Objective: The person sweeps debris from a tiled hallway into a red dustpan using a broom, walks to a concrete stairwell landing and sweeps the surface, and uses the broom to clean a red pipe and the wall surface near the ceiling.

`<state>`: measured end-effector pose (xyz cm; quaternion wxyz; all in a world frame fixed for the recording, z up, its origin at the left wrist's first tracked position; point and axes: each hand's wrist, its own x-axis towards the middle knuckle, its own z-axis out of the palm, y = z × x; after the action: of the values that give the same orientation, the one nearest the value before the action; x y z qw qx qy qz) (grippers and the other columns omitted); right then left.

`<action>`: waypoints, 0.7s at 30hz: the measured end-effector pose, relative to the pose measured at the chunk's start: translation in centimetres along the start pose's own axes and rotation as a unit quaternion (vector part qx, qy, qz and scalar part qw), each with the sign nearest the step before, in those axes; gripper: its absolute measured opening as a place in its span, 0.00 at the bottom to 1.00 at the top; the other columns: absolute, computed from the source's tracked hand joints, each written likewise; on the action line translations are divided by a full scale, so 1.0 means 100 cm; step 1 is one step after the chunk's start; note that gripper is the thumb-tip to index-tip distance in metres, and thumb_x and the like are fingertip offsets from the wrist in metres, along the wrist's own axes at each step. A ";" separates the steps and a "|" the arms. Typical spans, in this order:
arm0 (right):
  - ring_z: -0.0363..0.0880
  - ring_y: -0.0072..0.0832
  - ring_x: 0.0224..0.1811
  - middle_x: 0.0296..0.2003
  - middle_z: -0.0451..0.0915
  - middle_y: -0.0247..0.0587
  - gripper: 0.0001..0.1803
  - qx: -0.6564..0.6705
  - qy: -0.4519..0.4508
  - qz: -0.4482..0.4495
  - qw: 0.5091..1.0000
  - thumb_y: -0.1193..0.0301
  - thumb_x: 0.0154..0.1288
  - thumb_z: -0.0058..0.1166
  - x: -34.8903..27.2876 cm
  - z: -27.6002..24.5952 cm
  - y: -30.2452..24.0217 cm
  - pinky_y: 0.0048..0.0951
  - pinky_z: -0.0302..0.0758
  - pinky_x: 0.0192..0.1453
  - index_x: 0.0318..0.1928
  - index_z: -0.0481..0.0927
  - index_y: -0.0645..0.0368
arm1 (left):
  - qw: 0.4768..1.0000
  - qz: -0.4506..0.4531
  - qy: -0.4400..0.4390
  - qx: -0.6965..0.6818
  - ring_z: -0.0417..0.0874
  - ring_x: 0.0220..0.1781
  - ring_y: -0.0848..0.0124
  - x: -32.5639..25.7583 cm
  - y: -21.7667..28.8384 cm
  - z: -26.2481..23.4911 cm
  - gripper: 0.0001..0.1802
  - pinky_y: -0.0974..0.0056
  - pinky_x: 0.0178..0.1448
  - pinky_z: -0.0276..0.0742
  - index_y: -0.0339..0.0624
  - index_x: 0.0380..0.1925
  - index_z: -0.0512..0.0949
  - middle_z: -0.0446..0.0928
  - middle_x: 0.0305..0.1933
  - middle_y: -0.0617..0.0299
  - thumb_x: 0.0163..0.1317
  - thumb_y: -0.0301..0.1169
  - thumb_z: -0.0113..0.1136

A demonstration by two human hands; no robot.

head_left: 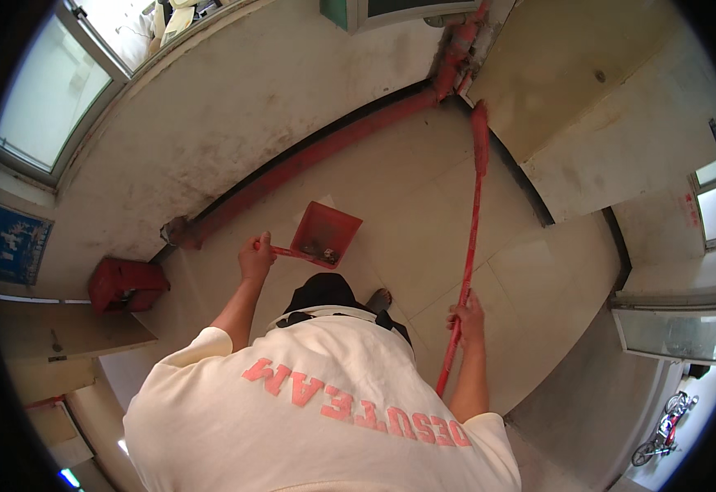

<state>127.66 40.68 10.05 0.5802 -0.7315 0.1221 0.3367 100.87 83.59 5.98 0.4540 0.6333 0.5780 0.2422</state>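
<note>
Nearest me: my light shirt (317, 410), red lettering across it, dark clothing (325, 291) past its edge, and one dark shoe (381, 300) on the floor.

My left hand (255, 257), out ahead on the left: fingers closed around the handle end of a red dustpan (332, 221). The pan lies ahead of me, a little left of the middle, over the pale tiled floor (432, 205). Small dark and pale bits (323, 251) are gathered in the pan, toward its handle side.

My right hand (468, 316), lower right: wrapped around the long red pole of a broom (474, 221). The pole runs on below my grip, back beside my arm; the other way it stretches ahead to the red head, near the room corner. Too far off and too dim there to say whether the bristle end touches the wall base.

Farther left, a red box (128, 284) by the wall. Ahead, a thick red pipe (325, 146) along the foot of the stained pale wall (235, 115), meeting an upright red pipe (458, 51) in the corner. Dark skirting (530, 197) right of the broom head.

Farthest: a window (56, 90) upper left; a motorcycle (664, 430), lower right.
</note>
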 end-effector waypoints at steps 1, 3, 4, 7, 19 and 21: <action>0.71 0.21 0.16 0.23 0.73 0.34 0.21 0.046 -0.023 0.030 0.998 0.80 0.60 0.48 0.015 -0.006 0.023 0.24 0.69 0.17 0.55 0.75 0.58 | 1.000 -0.002 -0.004 0.009 0.78 0.16 0.75 0.003 0.009 0.010 0.19 0.68 0.21 0.72 0.36 0.28 0.79 0.76 0.16 0.62 0.67 0.43 0.60; 0.70 0.20 0.15 0.22 0.72 0.33 0.17 0.069 -0.036 0.065 0.995 0.80 0.60 0.47 0.044 -0.010 0.026 0.23 0.68 0.16 0.50 0.76 0.56 | 1.000 -0.005 -0.007 0.026 0.78 0.16 0.75 0.010 0.029 0.034 0.19 0.69 0.21 0.72 0.36 0.28 0.79 0.76 0.16 0.63 0.67 0.43 0.59; 0.69 0.20 0.15 0.21 0.72 0.33 0.16 0.045 -0.024 0.070 0.996 0.80 0.60 0.47 0.061 -0.006 0.017 0.23 0.67 0.15 0.48 0.76 0.56 | 1.000 -0.012 -0.007 0.011 0.78 0.16 0.75 0.020 0.038 0.053 0.19 0.69 0.20 0.73 0.36 0.28 0.79 0.76 0.16 0.63 0.67 0.43 0.59; 0.68 0.20 0.14 0.18 0.70 0.33 0.12 -0.030 0.000 0.081 0.996 0.79 0.60 0.47 0.093 0.011 -0.003 0.23 0.66 0.15 0.44 0.75 0.58 | 1.000 -0.026 -0.013 -0.011 0.79 0.16 0.75 0.047 0.048 0.080 0.19 0.68 0.20 0.73 0.36 0.28 0.79 0.76 0.16 0.62 0.68 0.43 0.59; 0.70 0.26 0.13 0.16 0.71 0.39 0.03 -0.200 0.034 0.017 0.979 0.76 0.61 0.45 0.323 0.089 -0.137 0.31 0.69 0.15 0.32 0.71 0.63 | 0.990 0.011 -0.084 0.112 0.82 0.18 0.68 0.182 0.096 0.224 0.21 0.63 0.26 0.76 0.33 0.29 0.80 0.76 0.18 0.55 0.66 0.44 0.60; 0.70 0.28 0.13 0.15 0.71 0.40 0.04 -0.228 0.040 0.015 0.973 0.75 0.61 0.44 0.361 0.108 -0.162 0.32 0.70 0.16 0.30 0.71 0.63 | 0.990 0.023 -0.081 0.112 0.83 0.19 0.67 0.198 0.101 0.240 0.22 0.62 0.26 0.76 0.32 0.29 0.80 0.76 0.21 0.54 0.66 0.45 0.60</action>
<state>159.92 63.24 -1.58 0.3878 -0.8553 0.0769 0.3348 130.31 96.17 -0.99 0.4200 0.7108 0.5481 0.1341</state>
